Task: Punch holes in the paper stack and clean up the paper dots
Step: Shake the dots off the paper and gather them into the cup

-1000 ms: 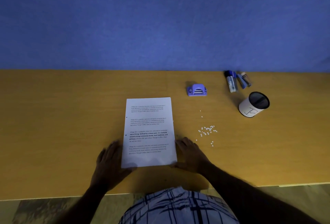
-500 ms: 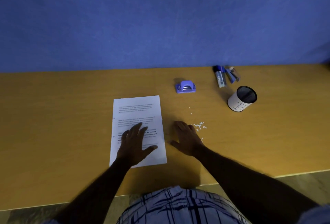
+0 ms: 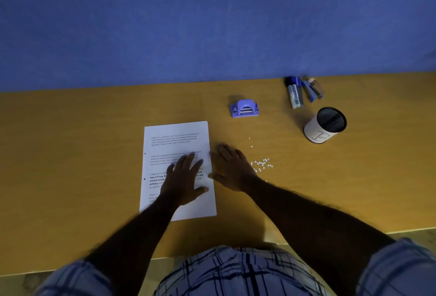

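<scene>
A white printed paper stack (image 3: 174,139) lies flat on the yellow-brown desk (image 3: 70,154), with two punched holes on its left margin. My left hand (image 3: 182,178) presses flat on the stack's lower middle, fingers spread. My right hand (image 3: 230,169) rests flat on the desk just right of the stack's edge, fingers apart, holding nothing. A cluster of small white paper dots (image 3: 262,164) lies scattered just right of my right hand. The purple hole punch (image 3: 244,108) stands farther back, apart from both hands.
A white cup with a dark mesh inside (image 3: 325,125) stands at the right. Behind it lie markers and a small stapler (image 3: 303,91). A blue wall runs along the desk's far edge. The desk's near edge is by my body.
My left hand moved from the stack's lower left corner onto the sheet. My right hand slid up along the stack's right edge, closer to the dots.
</scene>
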Action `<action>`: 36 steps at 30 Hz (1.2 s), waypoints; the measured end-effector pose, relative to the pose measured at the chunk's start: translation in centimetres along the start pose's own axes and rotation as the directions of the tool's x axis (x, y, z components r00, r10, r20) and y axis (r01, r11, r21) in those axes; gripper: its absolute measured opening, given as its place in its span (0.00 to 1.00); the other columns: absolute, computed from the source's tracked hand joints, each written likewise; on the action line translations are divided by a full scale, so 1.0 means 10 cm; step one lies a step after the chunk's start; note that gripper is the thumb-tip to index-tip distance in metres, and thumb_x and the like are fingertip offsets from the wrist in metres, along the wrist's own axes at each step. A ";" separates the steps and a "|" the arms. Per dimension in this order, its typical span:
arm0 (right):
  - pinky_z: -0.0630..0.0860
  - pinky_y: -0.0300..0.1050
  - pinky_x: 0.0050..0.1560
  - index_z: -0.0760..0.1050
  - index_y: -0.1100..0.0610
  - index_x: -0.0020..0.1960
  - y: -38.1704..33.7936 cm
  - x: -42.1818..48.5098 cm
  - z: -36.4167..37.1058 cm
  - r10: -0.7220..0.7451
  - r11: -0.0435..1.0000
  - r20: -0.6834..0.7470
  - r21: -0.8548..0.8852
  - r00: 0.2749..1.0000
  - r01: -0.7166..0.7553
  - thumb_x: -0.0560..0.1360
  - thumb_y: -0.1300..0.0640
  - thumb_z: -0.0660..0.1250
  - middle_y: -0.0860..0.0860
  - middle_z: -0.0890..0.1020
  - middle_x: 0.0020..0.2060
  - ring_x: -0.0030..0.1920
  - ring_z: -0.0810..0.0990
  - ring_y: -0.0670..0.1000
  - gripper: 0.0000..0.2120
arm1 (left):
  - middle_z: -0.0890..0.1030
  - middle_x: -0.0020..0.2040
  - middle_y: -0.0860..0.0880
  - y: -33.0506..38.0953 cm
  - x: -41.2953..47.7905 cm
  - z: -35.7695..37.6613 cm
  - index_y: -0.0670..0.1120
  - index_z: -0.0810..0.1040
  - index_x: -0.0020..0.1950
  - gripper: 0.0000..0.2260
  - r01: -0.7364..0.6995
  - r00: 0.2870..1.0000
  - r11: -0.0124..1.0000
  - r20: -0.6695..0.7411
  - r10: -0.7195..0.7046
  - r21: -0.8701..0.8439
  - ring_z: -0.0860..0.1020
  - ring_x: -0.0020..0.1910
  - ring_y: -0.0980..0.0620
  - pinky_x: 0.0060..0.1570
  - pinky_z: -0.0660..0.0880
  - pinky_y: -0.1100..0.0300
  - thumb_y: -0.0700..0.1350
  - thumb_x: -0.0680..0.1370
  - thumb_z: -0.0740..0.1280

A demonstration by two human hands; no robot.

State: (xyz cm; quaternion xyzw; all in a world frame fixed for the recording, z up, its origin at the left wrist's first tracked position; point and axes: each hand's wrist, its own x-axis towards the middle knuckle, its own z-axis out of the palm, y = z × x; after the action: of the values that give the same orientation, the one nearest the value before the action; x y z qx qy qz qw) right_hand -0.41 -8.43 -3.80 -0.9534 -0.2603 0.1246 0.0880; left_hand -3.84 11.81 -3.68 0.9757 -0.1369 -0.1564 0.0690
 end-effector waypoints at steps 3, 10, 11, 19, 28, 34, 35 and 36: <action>0.60 0.63 0.72 0.62 0.52 0.75 0.02 -0.01 0.03 -0.004 0.997 -0.007 -0.073 1.000 0.003 0.77 0.35 0.56 0.58 0.60 0.77 0.77 0.56 0.62 0.32 | 0.54 0.80 0.47 0.01 0.02 -0.02 0.52 0.58 0.77 0.40 0.019 1.000 1.000 0.015 -0.019 -0.002 0.54 0.78 0.43 0.73 0.61 0.39 0.68 0.71 0.65; 0.57 0.67 0.72 0.63 0.50 0.73 0.13 -0.15 0.08 0.114 0.979 -0.041 -0.164 0.993 -0.119 0.76 0.34 0.54 0.59 0.60 0.76 0.77 0.56 0.62 0.31 | 0.56 0.79 0.46 0.01 0.03 -0.03 0.50 0.60 0.77 0.41 0.013 1.000 1.000 0.024 -0.012 -0.019 0.56 0.77 0.42 0.72 0.61 0.39 0.67 0.70 0.67; 0.55 0.67 0.72 0.63 0.51 0.73 0.17 -0.19 0.08 0.145 0.976 -0.043 -0.156 0.988 -0.150 0.76 0.33 0.54 0.59 0.59 0.77 0.77 0.56 0.62 0.31 | 0.55 0.79 0.46 0.02 0.04 -0.03 0.50 0.59 0.77 0.41 0.015 0.999 1.000 0.037 -0.014 -0.011 0.55 0.78 0.42 0.73 0.61 0.39 0.67 0.70 0.67; 0.51 0.63 0.75 0.62 0.50 0.75 0.48 -0.59 0.03 0.305 0.951 -0.025 -0.043 0.952 -0.306 0.77 0.36 0.54 0.55 0.55 0.78 0.78 0.52 0.58 0.31 | 0.56 0.79 0.44 0.17 0.15 -0.09 0.49 0.59 0.77 0.35 -0.026 0.999 0.999 0.025 0.026 0.026 0.56 0.78 0.43 0.74 0.59 0.42 0.64 0.75 0.62; 0.77 0.53 0.53 0.81 0.54 0.53 0.79 -0.71 -0.14 0.319 0.923 -0.232 0.296 0.919 -0.246 0.74 0.60 0.69 0.51 0.82 0.52 0.51 0.79 0.52 0.08 | 0.61 0.77 0.45 0.50 0.40 -0.17 0.48 0.64 0.74 0.29 -0.124 0.992 0.992 0.028 0.125 -0.021 0.59 0.76 0.45 0.73 0.59 0.44 0.58 0.76 0.63; 0.77 0.50 0.56 0.78 0.57 0.55 1.00 -0.58 -0.16 0.308 0.918 -0.206 0.320 0.929 -0.234 0.73 0.60 0.69 0.54 0.80 0.54 0.54 0.78 0.53 0.11 | 0.60 0.77 0.45 0.61 0.48 -0.13 0.47 0.63 0.74 0.30 -0.151 0.988 0.988 0.038 0.152 -0.019 0.58 0.76 0.45 0.73 0.59 0.45 0.58 0.76 0.64; 0.75 0.50 0.62 0.76 0.58 0.61 1.05 -0.55 -0.15 0.281 0.927 -0.180 0.304 0.943 -0.219 0.74 0.60 0.68 0.56 0.79 0.60 0.60 0.77 0.55 0.15 | 0.59 0.77 0.45 0.62 0.50 -0.11 0.47 0.62 0.75 0.30 -0.155 0.987 0.988 0.040 0.156 -0.021 0.58 0.77 0.45 0.73 0.59 0.46 0.58 0.76 0.64; 0.70 0.50 0.67 0.73 0.60 0.66 1.11 -0.50 -0.15 0.249 0.938 -0.153 0.282 0.956 -0.199 0.75 0.60 0.67 0.57 0.76 0.65 0.65 0.74 0.56 0.19 | 0.58 0.78 0.45 0.64 0.51 -0.09 0.48 0.62 0.75 0.31 -0.160 0.986 0.987 0.045 0.160 -0.014 0.57 0.77 0.44 0.73 0.58 0.46 0.59 0.76 0.64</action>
State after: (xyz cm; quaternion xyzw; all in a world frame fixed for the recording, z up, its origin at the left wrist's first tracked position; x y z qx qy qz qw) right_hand 1.11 -20.60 -3.95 -0.9641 -0.1210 0.0774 0.2233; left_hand -0.47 4.35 -3.18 0.9573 -0.2155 -0.1737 0.0833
